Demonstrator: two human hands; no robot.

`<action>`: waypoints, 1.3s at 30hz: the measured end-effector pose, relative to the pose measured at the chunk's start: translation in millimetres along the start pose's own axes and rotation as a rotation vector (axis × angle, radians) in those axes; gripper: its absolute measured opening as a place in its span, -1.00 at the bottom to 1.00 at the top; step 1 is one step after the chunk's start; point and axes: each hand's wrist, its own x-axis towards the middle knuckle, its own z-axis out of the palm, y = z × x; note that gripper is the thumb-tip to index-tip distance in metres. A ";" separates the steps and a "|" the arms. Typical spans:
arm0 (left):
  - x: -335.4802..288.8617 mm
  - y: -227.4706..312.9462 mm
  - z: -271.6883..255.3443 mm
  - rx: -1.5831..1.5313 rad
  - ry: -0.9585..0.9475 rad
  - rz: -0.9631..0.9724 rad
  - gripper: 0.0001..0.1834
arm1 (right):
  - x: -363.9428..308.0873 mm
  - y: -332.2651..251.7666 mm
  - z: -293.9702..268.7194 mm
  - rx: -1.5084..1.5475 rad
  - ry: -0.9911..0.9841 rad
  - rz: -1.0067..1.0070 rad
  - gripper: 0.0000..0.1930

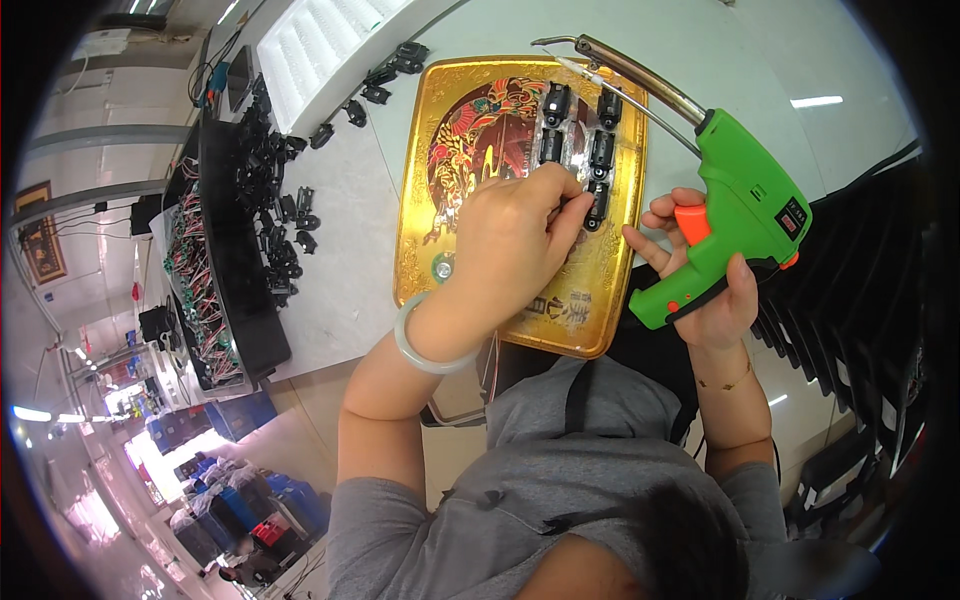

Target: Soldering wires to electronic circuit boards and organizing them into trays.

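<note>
My right hand (pixel 728 308) is wrapped around the handle of a green soldering gun (pixel 752 185) with an orange trigger. Its metal barrel and thin feed tube reach over the far right corner of a golden tray (pixel 408 255). On the tray, several small black plastic housings (pixel 602 150) stand in two columns. Over the tray, my left hand (pixel 512 235) has thumb and fingers pinched together beside the nearest housing (pixel 596 205) of the right column. Whatever the pinch holds is hidden by the fingers. The gun's tip is apart from my left hand.
Loose black housings (pixel 285 225) lie heaped left of the tray. Beyond them a black bin (pixel 245 290) holds wired circuit boards (pixel 195 260). A white foam tray (pixel 325 50) sits at the far left of the table. Stacked black trays (pixel 850 270) stand at the right.
</note>
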 end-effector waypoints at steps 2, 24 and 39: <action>0.0 0.2 0.0 -0.006 0.002 -0.001 -0.89 | -0.2 0.1 -0.7 -0.007 0.002 0.002 -0.36; 10.2 -5.2 -23.2 -0.194 -0.253 -0.059 -0.83 | -10.6 9.5 6.9 -0.057 0.005 -0.112 -0.43; -3.5 -6.2 -32.2 0.053 -0.146 0.184 -0.86 | -37.3 -0.7 5.0 -0.127 0.012 -0.145 -0.37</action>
